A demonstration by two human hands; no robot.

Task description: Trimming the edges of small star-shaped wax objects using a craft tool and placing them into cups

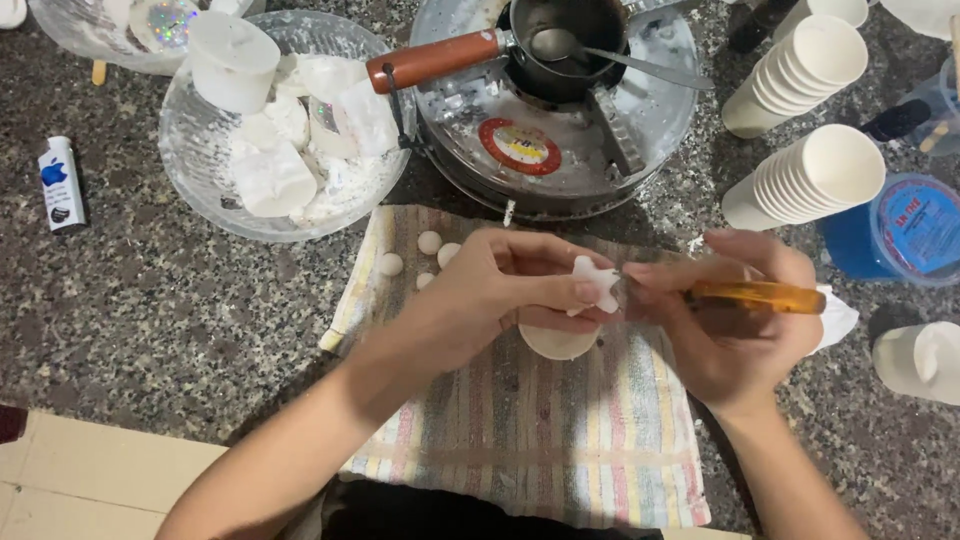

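Note:
My left hand (500, 295) pinches a small white star-shaped wax piece (592, 279) between thumb and fingers, over a striped cloth (540, 440). My right hand (730, 320) grips a tool with an orange handle (760, 296), its tip touching the star. Under the hands a round pale wax disc (556, 343) shows. A few small white wax balls (429, 242) lie on the cloth's far left corner.
A glass bowl (190, 170) of white wax chunks sits far left. A metal burner (560, 150) with a dark pot (560, 40) and spoon stands behind. Stacked paper cups (810, 175), a blue tub (905, 225) and a white candle (920, 360) are at right. A lighter (60, 183) lies left.

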